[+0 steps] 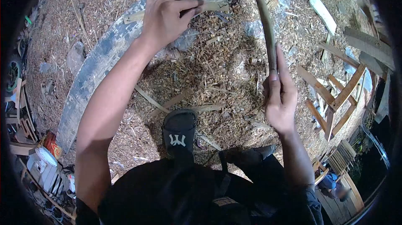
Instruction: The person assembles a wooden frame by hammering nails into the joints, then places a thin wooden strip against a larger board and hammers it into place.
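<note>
My left hand (165, 18) is closed, thumb and forefinger pinched at a narrow wooden strip (215, 6). That strip reaches out on both sides of the hand and overlaps a long, weathered grey plank (98, 57). My curled fingers hide its middle part. On the right, my right hand (282, 95) grips a hammer (266, 24) low on its wooden handle, thumb laid along the shaft. The dark hammer head points up and away from me, near the plank's far end and apart from the left hand.
Wood shavings (226, 66) and offcuts cover the ground. A wooden frame (335, 103) stands at right beside loose boards (368, 49). A person (331, 181) is at lower right. My sandalled foot (179, 131) is below centre; a stone (76, 55) lies left.
</note>
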The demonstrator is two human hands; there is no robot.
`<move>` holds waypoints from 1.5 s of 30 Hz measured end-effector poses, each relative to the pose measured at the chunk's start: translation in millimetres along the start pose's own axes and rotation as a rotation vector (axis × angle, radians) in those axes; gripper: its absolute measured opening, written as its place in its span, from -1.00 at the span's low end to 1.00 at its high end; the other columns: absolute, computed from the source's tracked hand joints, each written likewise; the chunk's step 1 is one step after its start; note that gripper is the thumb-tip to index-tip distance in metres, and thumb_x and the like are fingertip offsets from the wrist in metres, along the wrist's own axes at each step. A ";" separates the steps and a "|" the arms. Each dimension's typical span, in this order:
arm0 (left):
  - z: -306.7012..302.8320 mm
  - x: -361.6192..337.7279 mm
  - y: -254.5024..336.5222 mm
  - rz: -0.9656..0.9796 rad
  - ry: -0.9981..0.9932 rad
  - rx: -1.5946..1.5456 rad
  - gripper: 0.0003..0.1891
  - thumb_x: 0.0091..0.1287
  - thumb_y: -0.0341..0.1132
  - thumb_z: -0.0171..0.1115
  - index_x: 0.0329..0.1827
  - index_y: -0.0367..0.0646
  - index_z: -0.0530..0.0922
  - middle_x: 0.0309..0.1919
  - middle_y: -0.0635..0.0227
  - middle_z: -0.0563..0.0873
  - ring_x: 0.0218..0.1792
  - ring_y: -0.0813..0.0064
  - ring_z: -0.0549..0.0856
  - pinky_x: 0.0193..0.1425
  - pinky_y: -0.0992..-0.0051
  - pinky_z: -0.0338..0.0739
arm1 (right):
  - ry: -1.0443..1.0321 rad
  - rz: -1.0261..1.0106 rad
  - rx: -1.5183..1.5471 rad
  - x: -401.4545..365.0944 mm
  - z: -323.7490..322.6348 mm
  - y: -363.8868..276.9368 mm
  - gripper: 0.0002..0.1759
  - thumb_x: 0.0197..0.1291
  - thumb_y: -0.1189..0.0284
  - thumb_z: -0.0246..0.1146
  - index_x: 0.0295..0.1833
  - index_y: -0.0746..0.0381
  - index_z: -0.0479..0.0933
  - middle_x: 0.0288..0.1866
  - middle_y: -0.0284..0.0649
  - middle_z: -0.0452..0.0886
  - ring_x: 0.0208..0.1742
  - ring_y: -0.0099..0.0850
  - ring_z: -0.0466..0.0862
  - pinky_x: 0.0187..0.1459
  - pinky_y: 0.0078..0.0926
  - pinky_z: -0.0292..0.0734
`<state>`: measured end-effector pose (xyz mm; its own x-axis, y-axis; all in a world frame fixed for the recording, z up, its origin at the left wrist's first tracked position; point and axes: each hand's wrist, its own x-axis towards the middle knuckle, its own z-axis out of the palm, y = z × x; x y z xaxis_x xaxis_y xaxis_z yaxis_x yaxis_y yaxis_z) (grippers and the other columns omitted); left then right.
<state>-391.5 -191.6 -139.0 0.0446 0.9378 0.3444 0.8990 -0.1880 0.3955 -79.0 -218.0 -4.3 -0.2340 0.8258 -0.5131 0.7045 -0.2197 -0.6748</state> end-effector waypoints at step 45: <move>-0.5 3.1 1.8 0.008 0.024 -0.036 -0.78 0.38 -0.18 0.48 0.04 0.13 0.87 -0.04 0.55 0.71 -0.03 0.38 0.61 0.12 0.24 0.38 | -0.029 -0.138 0.141 0.6 4.1 19.4 -0.39 0.70 0.40 -0.09 0.76 0.19 0.07 0.24 -0.11 0.72 -0.54 -0.74 0.39 -0.55 -0.73 0.28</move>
<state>-390.0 -189.2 -136.8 0.0406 0.9290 0.3680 0.8823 -0.2062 0.4231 -68.2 -224.0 -19.9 -0.3421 0.8384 -0.4244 0.5638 -0.1782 -0.8064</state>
